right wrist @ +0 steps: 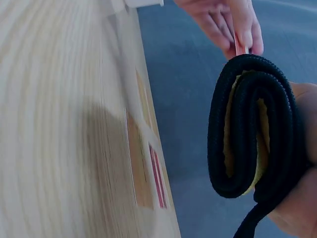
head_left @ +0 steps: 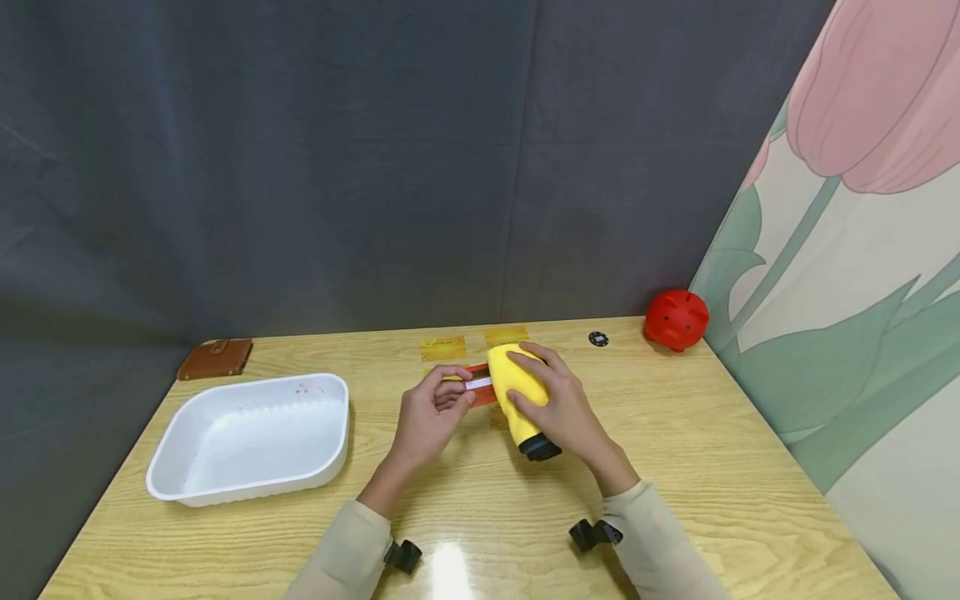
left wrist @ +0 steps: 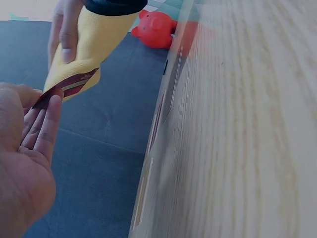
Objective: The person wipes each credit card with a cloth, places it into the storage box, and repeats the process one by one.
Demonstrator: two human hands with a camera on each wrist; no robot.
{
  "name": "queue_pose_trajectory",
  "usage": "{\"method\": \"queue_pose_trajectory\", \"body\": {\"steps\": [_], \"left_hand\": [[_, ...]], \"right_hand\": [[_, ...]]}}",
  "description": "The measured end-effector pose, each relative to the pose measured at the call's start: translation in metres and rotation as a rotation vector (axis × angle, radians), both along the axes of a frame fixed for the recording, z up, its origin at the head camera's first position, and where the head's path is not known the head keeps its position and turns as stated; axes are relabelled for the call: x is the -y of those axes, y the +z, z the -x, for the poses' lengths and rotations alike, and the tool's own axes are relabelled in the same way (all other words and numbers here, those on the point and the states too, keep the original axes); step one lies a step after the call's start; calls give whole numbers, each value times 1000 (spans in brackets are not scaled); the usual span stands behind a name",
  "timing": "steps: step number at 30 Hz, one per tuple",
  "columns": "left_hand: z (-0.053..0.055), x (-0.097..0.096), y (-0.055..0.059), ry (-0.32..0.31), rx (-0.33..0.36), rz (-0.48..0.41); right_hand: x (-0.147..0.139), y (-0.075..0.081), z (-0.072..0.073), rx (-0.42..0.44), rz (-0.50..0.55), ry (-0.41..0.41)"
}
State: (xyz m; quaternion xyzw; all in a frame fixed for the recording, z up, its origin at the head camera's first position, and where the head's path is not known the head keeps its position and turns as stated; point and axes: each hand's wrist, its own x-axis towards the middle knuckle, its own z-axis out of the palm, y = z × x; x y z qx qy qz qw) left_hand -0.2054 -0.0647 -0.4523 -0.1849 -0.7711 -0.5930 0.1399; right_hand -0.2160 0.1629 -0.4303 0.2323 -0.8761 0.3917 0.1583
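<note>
My left hand [head_left: 431, 421] pinches a red card [head_left: 482, 395] with a white strip by its left end, thumb against the fingers. The card's right part goes behind a folded yellow cloth [head_left: 523, 379] with a thick black edge. My right hand [head_left: 562, 404] grips this cloth from the right, thumb and fingers spread over it. In the left wrist view, the card [left wrist: 75, 85] lies against the yellow cloth [left wrist: 96, 42]. The right wrist view shows the black edge [right wrist: 218, 134] rolled in layers, with yellow fabric between. Both hands are raised over the table.
Gold-coloured cards [head_left: 442, 348] lie flat beyond and below my hands. A white basin [head_left: 341, 433] stands at the left, with a brown wallet [head_left: 213, 359] behind it. A black poker chip [head_left: 598, 339] and a red piggy bank [head_left: 677, 320] are at the back right.
</note>
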Motion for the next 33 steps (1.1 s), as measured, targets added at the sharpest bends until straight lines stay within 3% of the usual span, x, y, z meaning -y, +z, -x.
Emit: {"method": "queue_pose_trajectory", "body": {"steps": [4, 8, 13, 19, 25, 28, 33], "left_hand": [[-1, -1, 1, 5, -5, 10], [-2, -2, 3, 36, 35, 23], [-3, 12, 17, 95, 61, 22], [-7, 58, 40, 168, 0, 57], [-15, 116, 54, 313, -38, 173], [-21, 143, 54, 389, -23, 229], [-33, 181, 42, 469, 44, 305]], "right_hand": [[-12, -1, 6, 28, 3, -34], [-26, -3, 11, 16, 15, -81], [-39, 0, 16, 7, 53, -117], [-49, 5, 18, 23, 100, -135], [-52, 7, 19, 28, 115, -140], [-51, 7, 19, 25, 109, -138], [-49, 6, 18, 39, 105, -126]]}}
